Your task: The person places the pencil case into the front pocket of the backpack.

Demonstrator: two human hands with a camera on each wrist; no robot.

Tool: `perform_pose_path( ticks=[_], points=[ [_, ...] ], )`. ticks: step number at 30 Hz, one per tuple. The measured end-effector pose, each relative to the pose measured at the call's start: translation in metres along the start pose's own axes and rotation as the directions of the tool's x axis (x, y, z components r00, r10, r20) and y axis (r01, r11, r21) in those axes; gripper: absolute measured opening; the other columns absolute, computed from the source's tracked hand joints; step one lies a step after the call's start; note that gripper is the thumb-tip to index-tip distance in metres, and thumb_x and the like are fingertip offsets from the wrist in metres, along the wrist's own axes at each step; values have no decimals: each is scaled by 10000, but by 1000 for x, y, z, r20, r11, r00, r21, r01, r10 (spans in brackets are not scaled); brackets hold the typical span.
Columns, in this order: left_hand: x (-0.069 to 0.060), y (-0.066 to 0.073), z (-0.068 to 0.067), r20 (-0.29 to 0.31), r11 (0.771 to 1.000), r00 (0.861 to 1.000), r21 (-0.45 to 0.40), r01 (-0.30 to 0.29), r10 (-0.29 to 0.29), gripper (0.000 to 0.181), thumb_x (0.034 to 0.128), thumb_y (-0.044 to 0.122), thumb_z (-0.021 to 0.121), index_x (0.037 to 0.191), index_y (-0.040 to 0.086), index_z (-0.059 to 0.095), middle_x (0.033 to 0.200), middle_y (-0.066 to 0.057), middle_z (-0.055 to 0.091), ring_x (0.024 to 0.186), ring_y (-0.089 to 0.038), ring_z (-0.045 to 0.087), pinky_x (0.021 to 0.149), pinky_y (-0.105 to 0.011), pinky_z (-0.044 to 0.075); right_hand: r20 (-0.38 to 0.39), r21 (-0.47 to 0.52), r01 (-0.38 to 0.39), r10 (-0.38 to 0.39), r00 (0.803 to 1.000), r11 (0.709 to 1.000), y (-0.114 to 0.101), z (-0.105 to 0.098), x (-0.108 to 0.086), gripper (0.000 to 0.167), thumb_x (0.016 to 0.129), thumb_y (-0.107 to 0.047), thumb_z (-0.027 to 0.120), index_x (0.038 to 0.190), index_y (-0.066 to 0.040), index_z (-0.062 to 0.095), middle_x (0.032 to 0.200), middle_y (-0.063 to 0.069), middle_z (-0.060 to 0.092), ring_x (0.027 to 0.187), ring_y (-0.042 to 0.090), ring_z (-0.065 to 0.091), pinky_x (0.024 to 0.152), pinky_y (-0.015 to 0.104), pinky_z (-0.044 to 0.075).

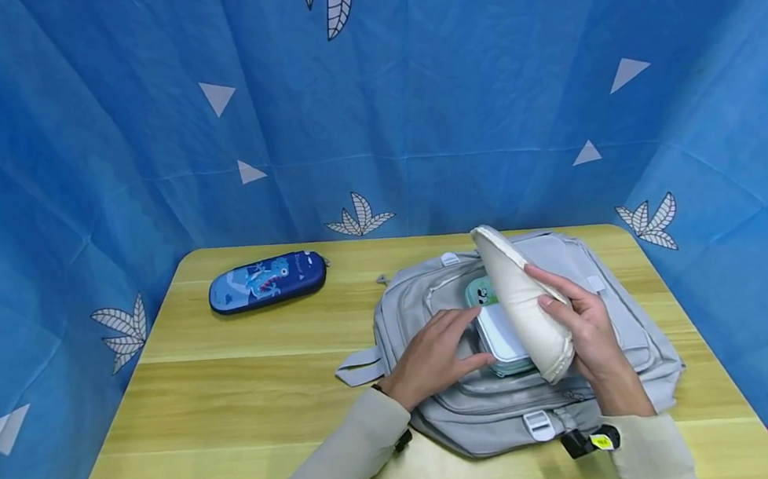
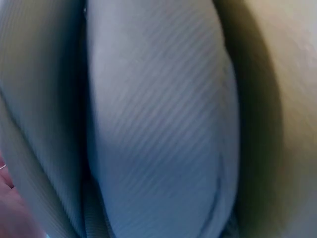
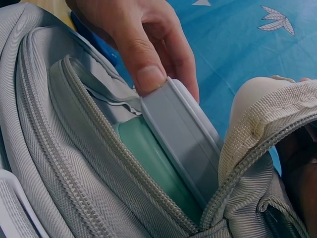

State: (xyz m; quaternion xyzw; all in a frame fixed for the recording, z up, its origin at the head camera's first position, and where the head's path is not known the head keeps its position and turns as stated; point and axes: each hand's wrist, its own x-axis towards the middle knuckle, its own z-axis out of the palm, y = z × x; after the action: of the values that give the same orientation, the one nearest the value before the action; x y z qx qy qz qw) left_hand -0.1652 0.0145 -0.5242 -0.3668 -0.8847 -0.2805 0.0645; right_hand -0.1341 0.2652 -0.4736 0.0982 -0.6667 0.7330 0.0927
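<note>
A grey backpack lies on the table with its front pocket unzipped. My right hand grips the pocket's cream-lined flap and holds it raised, fingers on one face and thumb on the other. At the pocket opening, my left hand pinches a flat white-and-grey box between thumb and fingers. That box sits partly inside the pocket. Beside it in the pocket is a green case, which shows a panda picture in the head view. The left wrist view holds only blurred close-up grey fabric.
A blue pencil case with a dinosaur picture lies at the back left of the wooden table. A backpack strap sticks out to the left. Blue patterned cloth hangs behind and along both sides.
</note>
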Motion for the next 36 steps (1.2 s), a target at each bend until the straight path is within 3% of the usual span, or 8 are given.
perform_pose_path(
  ticks=[28,36],
  points=[
    [3,5,9,-23,998,999,-48,31,-33,810,975,510,809,1632,146,504,1526,-34,638,1397,-184,612,1167,-352,532,-10,31,6,-6,1000,1000,-2,4,-1,415,1102,48,539,1513,51,600,1465,-84,688,1349,90,613,957,205,591],
    [1,-3,6,-59,998,998,-53,-30,27,720,998,484,792,1594,153,558,1487,-15,679,1388,-176,628,1175,-329,520,-20,33,8,-7,1000,999,-1,2,-1,415,1103,43,540,1514,59,595,1466,-87,688,1361,85,607,971,198,585]
  ],
)
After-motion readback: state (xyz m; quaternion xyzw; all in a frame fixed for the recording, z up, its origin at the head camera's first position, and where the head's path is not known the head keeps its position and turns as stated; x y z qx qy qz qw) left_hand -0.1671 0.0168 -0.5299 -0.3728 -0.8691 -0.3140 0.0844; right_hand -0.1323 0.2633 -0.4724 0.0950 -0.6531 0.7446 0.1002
